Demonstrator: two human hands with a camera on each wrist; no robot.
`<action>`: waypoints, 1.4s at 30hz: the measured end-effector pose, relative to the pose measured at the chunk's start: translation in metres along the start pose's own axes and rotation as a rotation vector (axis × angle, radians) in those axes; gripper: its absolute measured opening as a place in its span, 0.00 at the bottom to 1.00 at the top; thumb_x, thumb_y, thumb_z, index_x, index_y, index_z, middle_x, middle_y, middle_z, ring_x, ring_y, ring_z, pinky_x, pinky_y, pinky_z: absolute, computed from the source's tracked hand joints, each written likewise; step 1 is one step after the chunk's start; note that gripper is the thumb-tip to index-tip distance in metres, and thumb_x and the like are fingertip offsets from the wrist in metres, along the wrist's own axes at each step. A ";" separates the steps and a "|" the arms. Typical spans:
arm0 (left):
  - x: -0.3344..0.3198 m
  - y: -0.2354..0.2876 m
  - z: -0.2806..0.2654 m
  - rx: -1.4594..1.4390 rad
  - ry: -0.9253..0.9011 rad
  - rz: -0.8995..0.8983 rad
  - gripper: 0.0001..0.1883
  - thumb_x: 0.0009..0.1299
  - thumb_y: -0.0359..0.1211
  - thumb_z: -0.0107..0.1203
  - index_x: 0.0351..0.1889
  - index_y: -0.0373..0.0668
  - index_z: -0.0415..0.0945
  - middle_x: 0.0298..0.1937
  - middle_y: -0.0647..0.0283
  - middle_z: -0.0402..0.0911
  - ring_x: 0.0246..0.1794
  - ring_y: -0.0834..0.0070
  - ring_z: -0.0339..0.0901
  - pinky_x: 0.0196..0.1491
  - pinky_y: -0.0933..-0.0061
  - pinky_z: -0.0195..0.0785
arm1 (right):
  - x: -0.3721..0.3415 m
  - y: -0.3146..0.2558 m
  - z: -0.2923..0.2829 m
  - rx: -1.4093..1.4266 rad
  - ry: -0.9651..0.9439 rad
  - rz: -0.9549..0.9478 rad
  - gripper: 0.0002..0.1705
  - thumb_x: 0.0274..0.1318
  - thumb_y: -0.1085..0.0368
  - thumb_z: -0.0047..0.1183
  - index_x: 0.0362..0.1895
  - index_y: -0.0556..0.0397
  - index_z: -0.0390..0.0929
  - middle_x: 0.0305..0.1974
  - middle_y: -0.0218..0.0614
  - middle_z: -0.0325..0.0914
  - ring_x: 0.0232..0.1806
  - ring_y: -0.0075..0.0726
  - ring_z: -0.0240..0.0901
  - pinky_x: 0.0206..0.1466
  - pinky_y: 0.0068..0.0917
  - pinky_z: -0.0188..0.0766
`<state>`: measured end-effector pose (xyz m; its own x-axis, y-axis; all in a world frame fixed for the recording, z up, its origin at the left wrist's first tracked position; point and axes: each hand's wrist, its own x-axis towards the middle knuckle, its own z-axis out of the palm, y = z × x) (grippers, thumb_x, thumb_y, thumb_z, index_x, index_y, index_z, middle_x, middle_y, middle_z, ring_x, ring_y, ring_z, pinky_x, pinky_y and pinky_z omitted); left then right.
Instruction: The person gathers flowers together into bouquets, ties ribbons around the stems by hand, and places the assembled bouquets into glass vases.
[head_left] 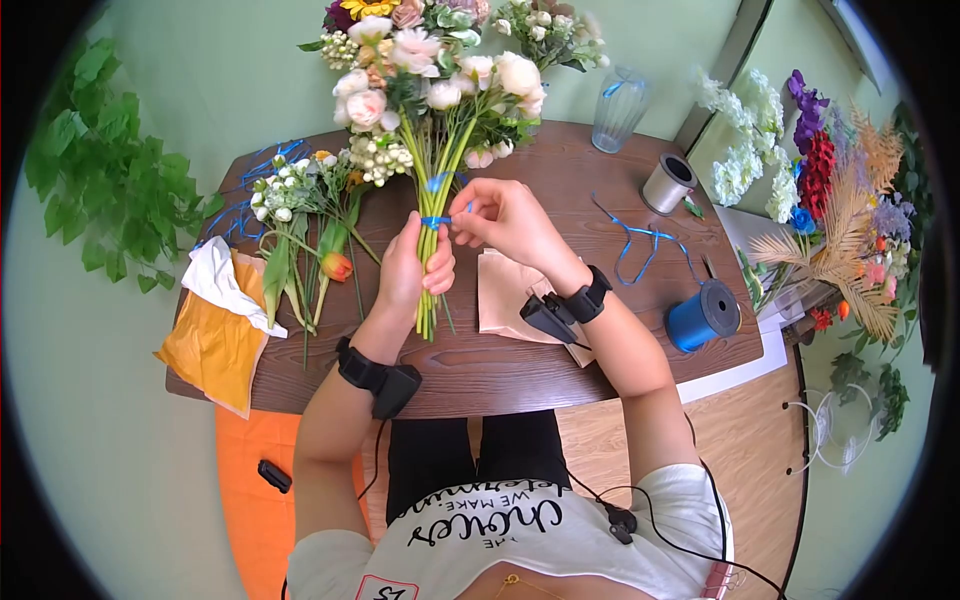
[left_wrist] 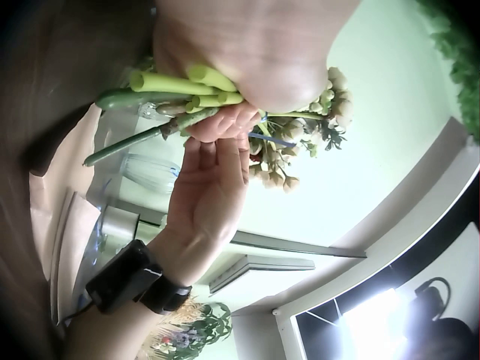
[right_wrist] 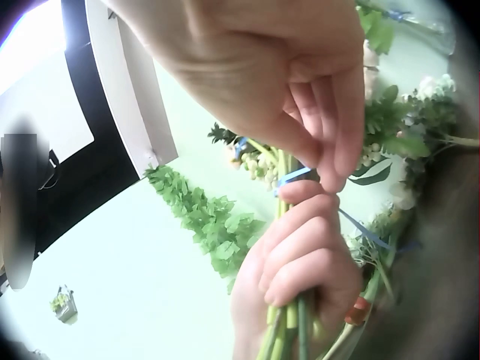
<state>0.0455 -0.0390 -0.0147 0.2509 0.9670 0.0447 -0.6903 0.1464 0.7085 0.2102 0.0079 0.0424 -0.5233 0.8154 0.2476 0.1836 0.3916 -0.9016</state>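
The left hand point(head_left: 408, 268) grips the green stems point(head_left: 428, 300) of a bouquet of pale pink and white flowers point(head_left: 440, 80), held upright over the table. Blue ribbon point(head_left: 436, 222) circles the stems just above that hand. The right hand point(head_left: 512, 225) pinches the ribbon at the right side of the stems, thumb and fingertips together. In the right wrist view, the left fingers point(right_wrist: 300, 247) wrap the stems and the blue ribbon point(right_wrist: 294, 177) runs to the right hand's fingertips point(right_wrist: 330, 169). From the left wrist view, cut stem ends point(left_wrist: 214, 79) point out beside the left palm.
On the brown table point(head_left: 500, 375) lie white flowers with an orange tulip point(head_left: 336, 266), yellow and white wrapping point(head_left: 215, 325), brown paper point(head_left: 500, 300), a blue ribbon spool point(head_left: 703, 315), a silver spool point(head_left: 668, 184) and loose ribbon point(head_left: 640, 234). A glass vase point(head_left: 620, 112) stands at the back.
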 end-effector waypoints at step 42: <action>0.008 0.003 -0.017 -0.061 -0.124 -0.037 0.24 0.78 0.51 0.31 0.37 0.41 0.69 0.14 0.72 0.56 0.07 0.85 0.50 0.11 0.82 0.46 | -0.003 -0.005 -0.047 -0.027 -0.301 0.033 0.04 0.54 0.70 0.59 0.31 0.58 0.80 0.26 0.22 0.76 0.29 0.14 0.66 0.33 0.16 0.65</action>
<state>0.0340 -0.0269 -0.0246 0.3565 0.9280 0.1083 -0.7179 0.1979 0.6675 0.2498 0.0235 0.0627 -0.7389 0.6666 0.0984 0.2248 0.3815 -0.8966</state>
